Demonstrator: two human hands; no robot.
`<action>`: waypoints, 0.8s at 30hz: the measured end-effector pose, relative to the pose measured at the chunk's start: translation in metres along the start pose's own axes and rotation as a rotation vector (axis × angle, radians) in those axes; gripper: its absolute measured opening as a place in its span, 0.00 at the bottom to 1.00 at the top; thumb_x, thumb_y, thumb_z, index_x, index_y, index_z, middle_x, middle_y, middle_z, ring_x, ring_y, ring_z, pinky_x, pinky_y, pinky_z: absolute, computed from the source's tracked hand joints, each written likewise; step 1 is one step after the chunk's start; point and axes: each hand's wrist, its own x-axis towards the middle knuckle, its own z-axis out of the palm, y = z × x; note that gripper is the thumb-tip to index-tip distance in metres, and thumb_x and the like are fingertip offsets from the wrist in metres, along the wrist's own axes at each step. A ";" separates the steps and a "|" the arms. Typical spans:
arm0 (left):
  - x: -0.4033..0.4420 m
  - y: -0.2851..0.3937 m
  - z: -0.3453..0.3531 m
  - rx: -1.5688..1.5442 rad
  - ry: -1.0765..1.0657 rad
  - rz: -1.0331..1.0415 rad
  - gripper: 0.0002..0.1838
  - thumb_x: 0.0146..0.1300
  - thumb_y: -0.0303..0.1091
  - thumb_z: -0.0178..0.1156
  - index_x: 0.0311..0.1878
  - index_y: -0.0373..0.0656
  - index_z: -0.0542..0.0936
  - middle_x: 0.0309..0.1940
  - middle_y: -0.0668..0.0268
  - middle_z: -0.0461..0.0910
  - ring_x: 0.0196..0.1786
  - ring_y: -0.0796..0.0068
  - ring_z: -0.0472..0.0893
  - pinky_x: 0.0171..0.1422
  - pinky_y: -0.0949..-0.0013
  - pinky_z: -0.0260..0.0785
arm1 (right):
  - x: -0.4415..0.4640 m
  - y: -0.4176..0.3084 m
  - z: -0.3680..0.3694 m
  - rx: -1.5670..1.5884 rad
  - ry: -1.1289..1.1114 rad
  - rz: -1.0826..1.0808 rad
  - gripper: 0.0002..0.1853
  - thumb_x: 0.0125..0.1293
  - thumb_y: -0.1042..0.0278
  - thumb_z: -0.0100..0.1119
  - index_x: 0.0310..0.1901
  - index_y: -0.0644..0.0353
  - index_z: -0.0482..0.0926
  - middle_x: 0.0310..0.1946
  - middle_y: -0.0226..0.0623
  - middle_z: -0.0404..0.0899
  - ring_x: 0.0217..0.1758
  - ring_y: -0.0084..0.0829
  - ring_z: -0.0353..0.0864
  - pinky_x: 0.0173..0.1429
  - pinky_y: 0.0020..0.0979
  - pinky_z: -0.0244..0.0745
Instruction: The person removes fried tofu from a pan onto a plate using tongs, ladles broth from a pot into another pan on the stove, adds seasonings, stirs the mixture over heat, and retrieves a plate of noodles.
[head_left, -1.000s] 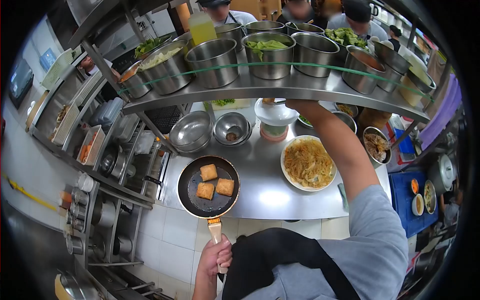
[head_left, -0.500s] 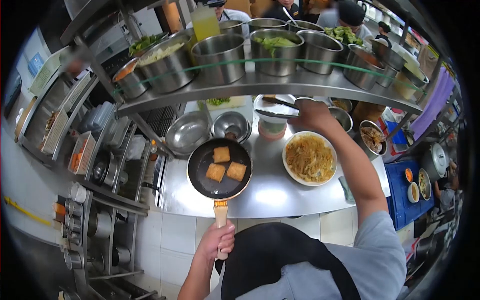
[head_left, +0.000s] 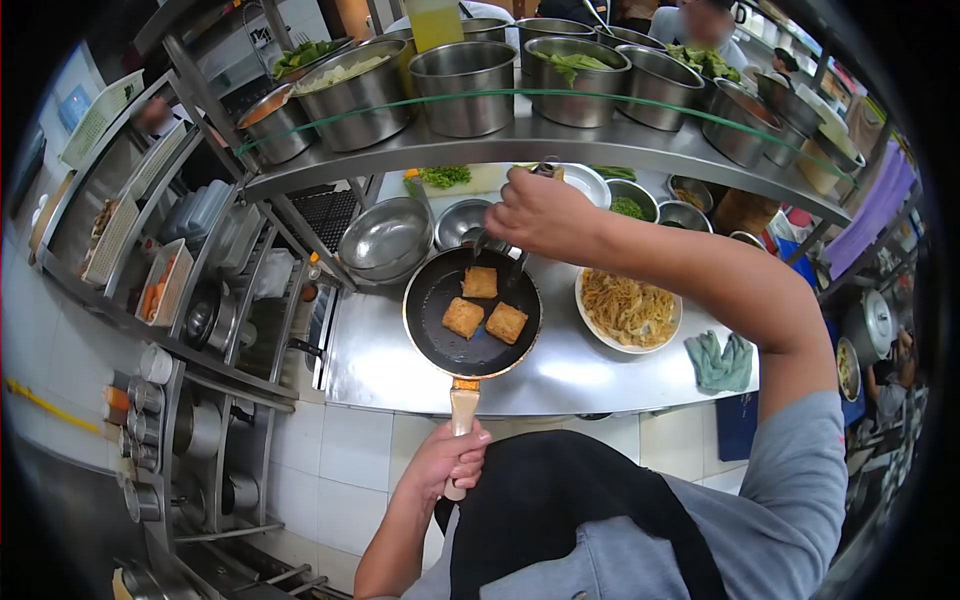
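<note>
My left hand point(head_left: 447, 460) is wrapped round the pale handle of a black frying pan point(head_left: 428, 300), held over the front of the steel counter. Three golden-brown square pieces that look like fried tofu point(head_left: 480, 282) lie in it. My right hand point(head_left: 535, 212) grips metal tongs point(head_left: 518, 267) and reaches across above the pan's far rim. The tong tips are spread on either side of the farthest piece; whether they touch it I cannot tell. Partly hidden behind that hand is a white plate point(head_left: 592, 186). Noodles point(head_left: 628, 308) fill a white dish right of the pan.
Steel bowls point(head_left: 385, 240) stand behind the pan. An overhead shelf point(head_left: 480, 150) carries several steel pots point(head_left: 462, 90) and spans the counter's back. A green cloth point(head_left: 720, 362) lies at the right. Racks with baskets point(head_left: 165, 285) line the left; people stand beyond the shelf.
My right hand has swung left with the tongs, from over the white plate to above the pan. The pan sits slightly farther right and higher in view. The green cloth now shows fully.
</note>
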 end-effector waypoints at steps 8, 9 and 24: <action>-0.003 -0.008 -0.001 -0.004 0.021 -0.044 0.09 0.71 0.31 0.58 0.34 0.46 0.70 0.18 0.74 0.63 0.12 0.87 0.60 0.12 0.77 0.54 | 0.015 0.000 0.002 -0.005 0.011 -0.117 0.15 0.61 0.64 0.60 0.48 0.57 0.76 0.33 0.23 0.80 0.42 0.26 0.79 0.50 0.31 0.66; -0.001 -0.010 -0.003 -0.015 0.009 -0.048 0.09 0.71 0.31 0.58 0.34 0.46 0.70 0.18 0.74 0.63 0.12 0.87 0.60 0.12 0.77 0.54 | 0.015 -0.001 0.004 -0.015 0.019 -0.134 0.15 0.61 0.64 0.60 0.49 0.57 0.76 0.34 0.23 0.80 0.42 0.26 0.79 0.50 0.31 0.66; 0.004 -0.011 0.005 0.023 -0.017 -0.058 0.10 0.70 0.31 0.59 0.34 0.47 0.69 0.18 0.75 0.63 0.13 0.87 0.61 0.12 0.77 0.53 | -0.010 0.018 -0.020 0.542 -0.502 0.184 0.18 0.51 0.60 0.70 0.42 0.57 0.82 0.28 0.35 0.84 0.35 0.39 0.86 0.39 0.39 0.78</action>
